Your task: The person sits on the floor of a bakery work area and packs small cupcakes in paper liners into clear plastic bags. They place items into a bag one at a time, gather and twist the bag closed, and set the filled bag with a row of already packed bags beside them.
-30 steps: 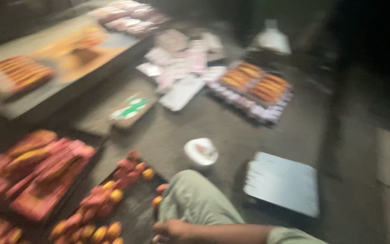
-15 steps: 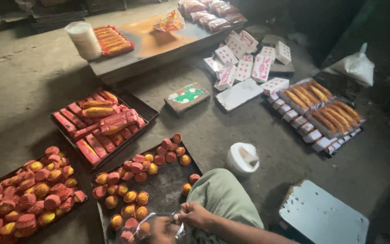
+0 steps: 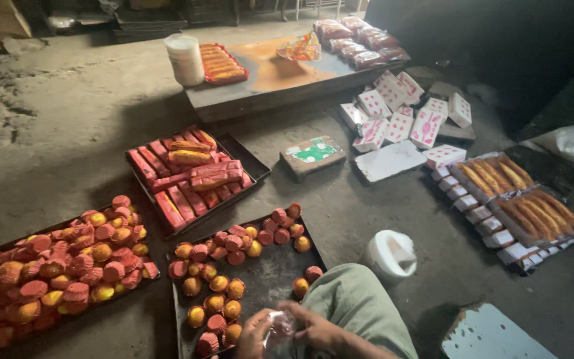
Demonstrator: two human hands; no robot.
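Observation:
Both my hands meet at the bottom edge of the view over a small clear plastic bag (image 3: 278,329). My left hand (image 3: 254,334) pinches the bag's left side and my right hand (image 3: 313,326) grips its right side, just above my knee in green trousers (image 3: 357,306). Under the hands lies a dark tray (image 3: 270,272) with several small cakes in red paper cups (image 3: 224,242). Whether the bag holds anything cannot be made out.
A second tray of cupcakes (image 3: 54,266) lies at left and a tray of wrapped long buns (image 3: 191,173) beyond. A white tub (image 3: 390,256) stands by my knee. Patterned white boxes (image 3: 400,119), packed buns (image 3: 516,196), a low table (image 3: 280,73) and a white board (image 3: 486,336) surround me.
The view has swung left and steadied from a blurred sweep. My hands have come together on the plastic bag above the near tray.

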